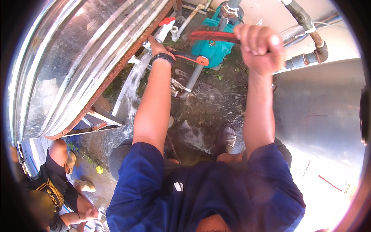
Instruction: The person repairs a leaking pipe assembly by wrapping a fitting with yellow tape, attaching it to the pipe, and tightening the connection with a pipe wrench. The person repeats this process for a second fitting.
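My left hand is closed beside a white pipe with a red-handled valve. From under that hand a tool with a black-and-orange handle sticks out to the right; its working end is hidden. Water pours down just below the hand. My right hand is raised, its fingers wrapped round a long red tool. This tool points left across a teal pump. Its far end is blurred, so I cannot tell its exact kind.
A ribbed metal tank on a rusty frame fills the upper left. Pipes run along the wall at the upper right. A smooth metal surface stands right. Another person sits lower left. The ground is wet.
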`<state>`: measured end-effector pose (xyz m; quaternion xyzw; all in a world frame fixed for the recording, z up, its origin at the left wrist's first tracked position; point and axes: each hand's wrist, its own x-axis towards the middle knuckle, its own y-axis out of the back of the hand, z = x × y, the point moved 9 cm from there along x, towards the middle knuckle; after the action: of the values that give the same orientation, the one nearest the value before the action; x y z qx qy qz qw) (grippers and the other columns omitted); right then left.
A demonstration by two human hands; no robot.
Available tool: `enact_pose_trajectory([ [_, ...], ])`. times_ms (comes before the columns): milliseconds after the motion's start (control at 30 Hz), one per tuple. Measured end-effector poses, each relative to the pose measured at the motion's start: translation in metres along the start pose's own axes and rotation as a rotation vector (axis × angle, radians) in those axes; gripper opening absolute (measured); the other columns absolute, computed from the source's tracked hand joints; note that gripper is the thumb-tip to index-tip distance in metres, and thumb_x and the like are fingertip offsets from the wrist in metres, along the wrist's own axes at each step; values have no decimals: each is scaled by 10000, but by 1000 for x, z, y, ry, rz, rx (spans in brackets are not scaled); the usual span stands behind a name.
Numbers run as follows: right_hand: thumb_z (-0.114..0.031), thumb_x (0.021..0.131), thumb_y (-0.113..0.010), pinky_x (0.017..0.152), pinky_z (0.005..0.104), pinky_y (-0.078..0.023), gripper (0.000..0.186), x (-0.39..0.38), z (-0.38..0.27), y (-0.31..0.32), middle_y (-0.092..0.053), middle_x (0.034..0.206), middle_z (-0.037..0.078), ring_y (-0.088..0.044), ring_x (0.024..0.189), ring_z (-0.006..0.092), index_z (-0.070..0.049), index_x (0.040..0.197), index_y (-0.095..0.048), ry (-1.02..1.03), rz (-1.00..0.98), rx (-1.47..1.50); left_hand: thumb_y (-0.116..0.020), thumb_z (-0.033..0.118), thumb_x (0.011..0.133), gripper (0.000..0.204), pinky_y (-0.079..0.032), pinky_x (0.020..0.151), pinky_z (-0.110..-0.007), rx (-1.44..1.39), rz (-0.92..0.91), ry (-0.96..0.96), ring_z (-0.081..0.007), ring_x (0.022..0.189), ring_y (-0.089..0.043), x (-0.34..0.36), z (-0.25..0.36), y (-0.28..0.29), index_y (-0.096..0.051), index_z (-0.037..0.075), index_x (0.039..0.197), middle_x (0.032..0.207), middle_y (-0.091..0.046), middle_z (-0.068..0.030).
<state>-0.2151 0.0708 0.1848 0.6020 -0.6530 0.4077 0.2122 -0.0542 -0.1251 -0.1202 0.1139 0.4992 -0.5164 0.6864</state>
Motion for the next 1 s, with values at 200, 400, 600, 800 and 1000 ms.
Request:
enact_pose_trajectory([
  [200,-654,897,-547,746,354,-283,485,19,-94,-24,-469,631,-67,-403,583,100,-194,751,-514,-130,-213,-52,-567,750,828,765,-411,884,-490,-30,-68,76,-181,706,-429,3,3,-9,-506,164,1316,953,-434,-41],
  [400,-602,839,-678,711,296,-280,443,20,-142,-18,-503,598,-80,-462,558,71,-201,753,-510,-121,-93,-115,-534,595,904,483,-420,788,-438,15,-129,24,-198,744,-467,8,12,-8,-576,141,1063,874,-482,-66],
  [600,-542,826,-727,629,271,-283,420,13,-134,-20,-522,580,-94,-469,502,56,-179,780,-521,-272,-129,-175,-480,711,880,614,-426,815,-446,-54,-263,18,-159,824,-434,9,4,-21,-577,205,1214,1063,-496,-24],
  [800,-401,928,-673,394,233,-245,416,-22,-50,0,-478,551,-35,-377,372,53,-27,760,-604,-777,82,-367,-419,830,853,877,-343,1023,-613,-35,-104,18,-219,936,-428,5,-1,-19,-423,208,1471,1279,-433,-88],
  [1000,-388,876,-765,400,265,-313,363,-103,74,-9,-565,589,-11,-440,441,81,-43,772,-728,-1313,-465,-372,-396,694,917,671,-301,1106,-588,-118,-316,121,-279,1279,-475,2,10,-36,-541,199,1347,1333,-524,-86],
])
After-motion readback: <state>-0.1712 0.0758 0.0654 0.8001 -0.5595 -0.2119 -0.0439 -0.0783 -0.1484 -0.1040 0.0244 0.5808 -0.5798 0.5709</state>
